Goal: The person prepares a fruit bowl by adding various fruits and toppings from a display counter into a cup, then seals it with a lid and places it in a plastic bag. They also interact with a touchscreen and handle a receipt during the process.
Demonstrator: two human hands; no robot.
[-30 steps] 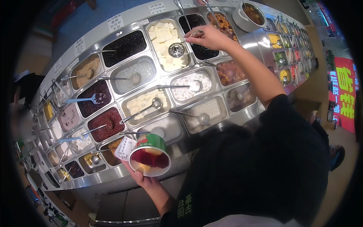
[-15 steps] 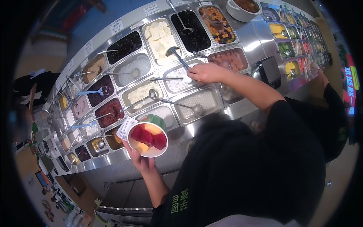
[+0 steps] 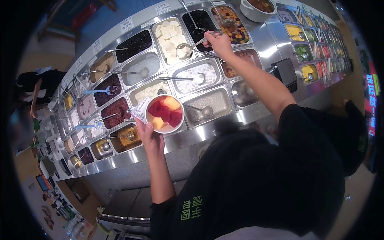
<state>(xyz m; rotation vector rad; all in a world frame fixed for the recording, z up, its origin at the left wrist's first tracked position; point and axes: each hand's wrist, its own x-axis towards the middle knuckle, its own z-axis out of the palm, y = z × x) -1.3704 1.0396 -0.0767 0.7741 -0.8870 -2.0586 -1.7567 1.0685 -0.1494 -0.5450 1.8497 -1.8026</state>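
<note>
Right hand (image 3: pixel 220 43): fingers were clenched round a ladle (image 3: pixel 198 42) handle. Its long axis ran left and nearer from them; the bowl end was at the near right part of a metal pan (image 3: pixel 154 32) of white cubes (image 3: pixel 168 37). Left hand (image 3: pixel 152 140): fingers gripped a cup (image 3: pixel 171 129) of red and orange fruit pieces (image 3: pixel 175 117), mouth to camera, nearer and slightly left of the ladle bowl, well apart. Right hand was closer to the cubes. Pan sat in the tabletop (image 3: pixel 266 48).

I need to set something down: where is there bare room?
Best: the bare steel between the white pot and black box. The front edge below the pearl tray is bare but narrow. Crowded: around the cup and held ladle, where food trays sit packed together.
</note>
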